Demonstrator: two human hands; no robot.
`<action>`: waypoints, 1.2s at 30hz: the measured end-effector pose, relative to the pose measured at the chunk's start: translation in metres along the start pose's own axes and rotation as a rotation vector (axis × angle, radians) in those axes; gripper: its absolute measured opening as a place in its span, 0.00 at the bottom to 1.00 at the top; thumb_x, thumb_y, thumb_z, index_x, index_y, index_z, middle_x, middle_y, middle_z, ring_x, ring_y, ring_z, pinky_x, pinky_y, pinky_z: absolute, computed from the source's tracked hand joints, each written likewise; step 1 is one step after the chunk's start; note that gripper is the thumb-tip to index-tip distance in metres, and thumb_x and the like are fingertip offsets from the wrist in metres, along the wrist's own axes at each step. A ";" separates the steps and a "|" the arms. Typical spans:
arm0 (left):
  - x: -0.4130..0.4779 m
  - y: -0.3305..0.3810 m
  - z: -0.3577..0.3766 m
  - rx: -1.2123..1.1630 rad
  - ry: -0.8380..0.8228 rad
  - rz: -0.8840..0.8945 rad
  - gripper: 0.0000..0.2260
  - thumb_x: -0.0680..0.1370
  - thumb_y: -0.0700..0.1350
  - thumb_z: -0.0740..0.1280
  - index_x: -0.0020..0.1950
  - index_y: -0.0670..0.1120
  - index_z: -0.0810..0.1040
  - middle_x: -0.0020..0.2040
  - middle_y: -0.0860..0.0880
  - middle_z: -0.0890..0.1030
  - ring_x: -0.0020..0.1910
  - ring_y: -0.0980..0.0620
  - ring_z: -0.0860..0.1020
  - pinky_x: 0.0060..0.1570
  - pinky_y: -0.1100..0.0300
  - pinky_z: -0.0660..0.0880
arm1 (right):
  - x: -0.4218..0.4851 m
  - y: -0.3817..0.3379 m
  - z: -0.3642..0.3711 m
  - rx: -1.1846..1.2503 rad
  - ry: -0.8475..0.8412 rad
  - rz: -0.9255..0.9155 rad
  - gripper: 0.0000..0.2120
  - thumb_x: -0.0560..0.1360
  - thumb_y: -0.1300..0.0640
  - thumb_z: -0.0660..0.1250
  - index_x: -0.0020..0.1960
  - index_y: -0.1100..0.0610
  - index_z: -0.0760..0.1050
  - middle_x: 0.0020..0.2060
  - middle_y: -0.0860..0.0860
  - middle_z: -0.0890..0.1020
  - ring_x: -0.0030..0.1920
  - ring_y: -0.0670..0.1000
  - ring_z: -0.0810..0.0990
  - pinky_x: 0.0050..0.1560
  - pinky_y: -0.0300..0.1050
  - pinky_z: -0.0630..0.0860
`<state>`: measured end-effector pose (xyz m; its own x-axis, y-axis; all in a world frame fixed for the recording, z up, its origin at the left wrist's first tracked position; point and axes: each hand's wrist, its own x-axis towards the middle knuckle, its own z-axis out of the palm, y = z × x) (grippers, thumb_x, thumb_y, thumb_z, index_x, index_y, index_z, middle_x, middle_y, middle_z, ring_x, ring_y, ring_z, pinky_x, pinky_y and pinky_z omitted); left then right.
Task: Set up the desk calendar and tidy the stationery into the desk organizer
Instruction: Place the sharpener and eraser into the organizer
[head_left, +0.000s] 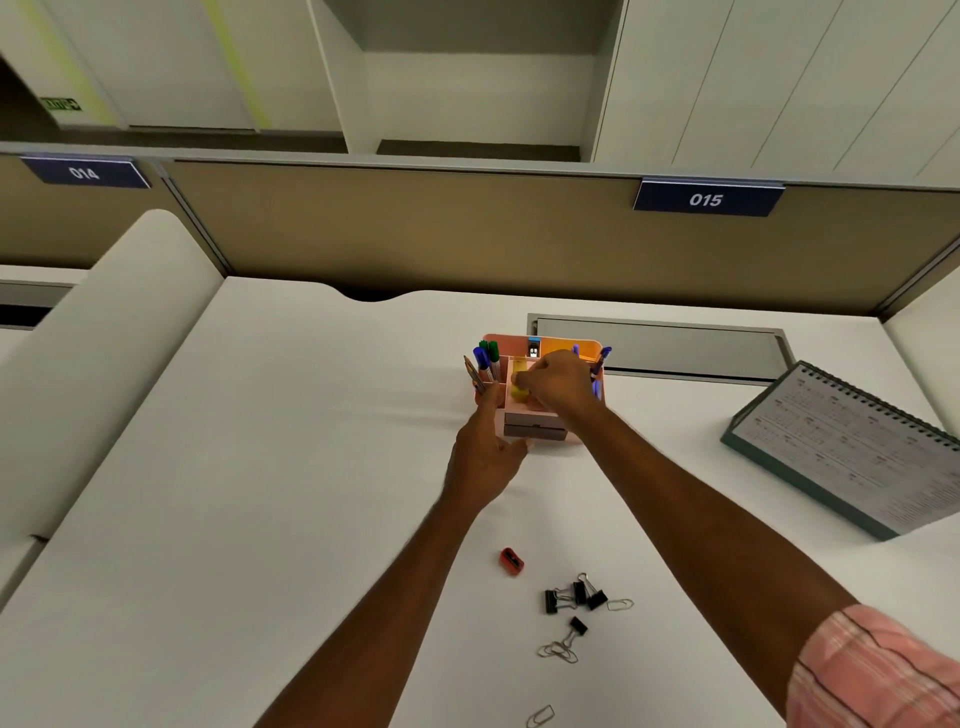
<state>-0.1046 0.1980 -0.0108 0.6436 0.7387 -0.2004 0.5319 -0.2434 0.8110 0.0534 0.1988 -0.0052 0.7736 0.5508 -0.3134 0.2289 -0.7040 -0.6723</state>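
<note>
Head view: two blue plates on the partition behind the desk (311, 467) read "014" (84, 172) and "015" (706, 200); print on the desk calendar (852, 452), at the right edge, is too small to read. The pink desk organizer (535, 431) stands mid-desk toward the rear edge; the left hand (485, 457) rests against its front left corner, fingers extended along the side wall. The right hand (558, 384) is above the organizer's middle compartment, fingers curled, pinching a yellow item (518, 392); a red sharpener (511, 561) and binder clips (576, 597) lie toward the front edge, well apart from both hands.
</note>
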 end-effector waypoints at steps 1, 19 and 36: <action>0.001 0.000 0.000 -0.002 -0.001 -0.001 0.36 0.78 0.49 0.74 0.82 0.52 0.59 0.77 0.49 0.72 0.74 0.46 0.73 0.70 0.51 0.74 | 0.002 -0.001 0.001 -0.016 -0.003 0.000 0.14 0.75 0.49 0.74 0.49 0.61 0.82 0.41 0.56 0.83 0.43 0.53 0.84 0.47 0.43 0.79; 0.002 0.001 -0.004 -0.033 0.057 -0.013 0.37 0.78 0.44 0.75 0.82 0.53 0.60 0.79 0.50 0.69 0.76 0.45 0.71 0.71 0.50 0.73 | 0.008 -0.007 0.004 -0.092 0.022 -0.013 0.12 0.76 0.50 0.73 0.44 0.59 0.77 0.30 0.49 0.74 0.31 0.46 0.74 0.30 0.36 0.64; -0.036 -0.007 -0.005 -0.145 0.253 0.031 0.15 0.81 0.43 0.70 0.69 0.49 0.78 0.63 0.50 0.84 0.54 0.48 0.85 0.54 0.47 0.84 | -0.052 0.008 -0.022 0.102 0.024 -0.311 0.06 0.79 0.59 0.69 0.51 0.59 0.84 0.44 0.54 0.86 0.45 0.53 0.84 0.51 0.50 0.84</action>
<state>-0.1342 0.1766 -0.0066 0.4908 0.8701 -0.0451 0.4181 -0.1898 0.8883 0.0277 0.1548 0.0207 0.6897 0.7210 -0.0670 0.3971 -0.4540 -0.7976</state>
